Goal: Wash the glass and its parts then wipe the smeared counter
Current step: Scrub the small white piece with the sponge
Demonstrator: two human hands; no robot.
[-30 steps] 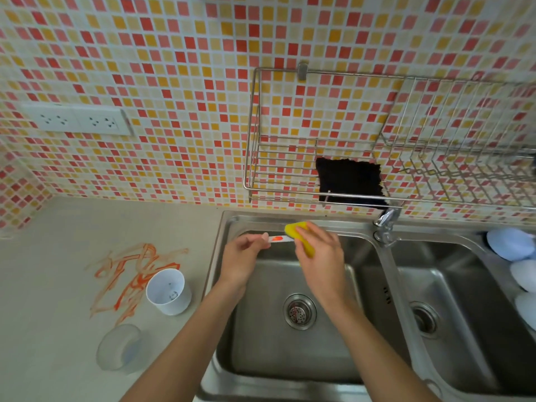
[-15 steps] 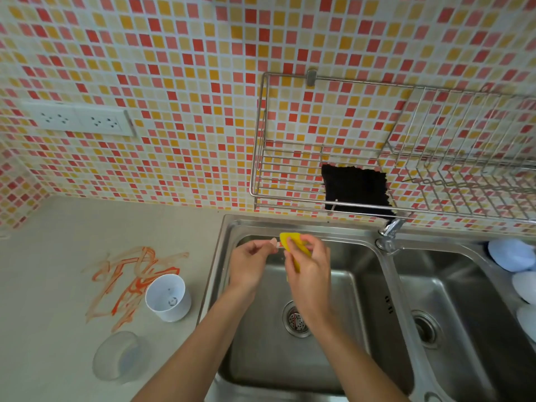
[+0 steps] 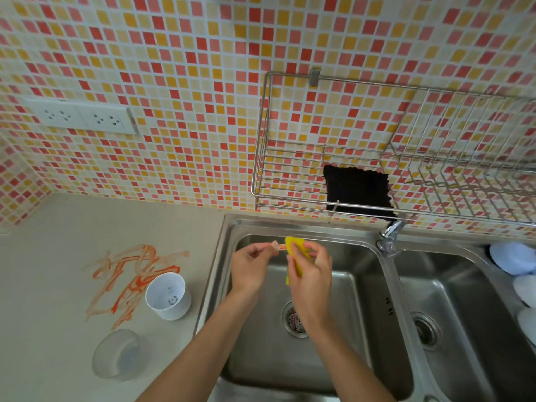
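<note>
Since a second ago, both hands have drawn closer together over the left basin, and the yellow sponge point(image 3: 294, 258) now covers more of the thin white strip with an orange smear point(image 3: 279, 247), so only a short end shows. The left hand point(image 3: 251, 266) pinches that exposed end between thumb and fingertips. The right hand point(image 3: 311, 275) grips the sponge, fingers curled round it and folded over the strip. Both are held above the stainless-steel double sink point(image 3: 388, 288), near its back rim and above the round drain strainer point(image 3: 295, 319).

On the pale grey counter point(image 3: 43, 285) to the left, the white plastic cup point(image 3: 168, 295) stands upright beside the orange smear marks point(image 3: 130, 274), touching their right edge. A clear, rounded lid-like part point(image 3: 117, 353) lies nearer the front edge, apart from the cup.

Behind the sink, a black cloth point(image 3: 358, 191) hangs in the wire wall rack point(image 3: 290, 169), just above the chrome tap point(image 3: 390, 233). Pale blue rounded items point(image 3: 513, 258) sit at the right basin's far edge.
</note>
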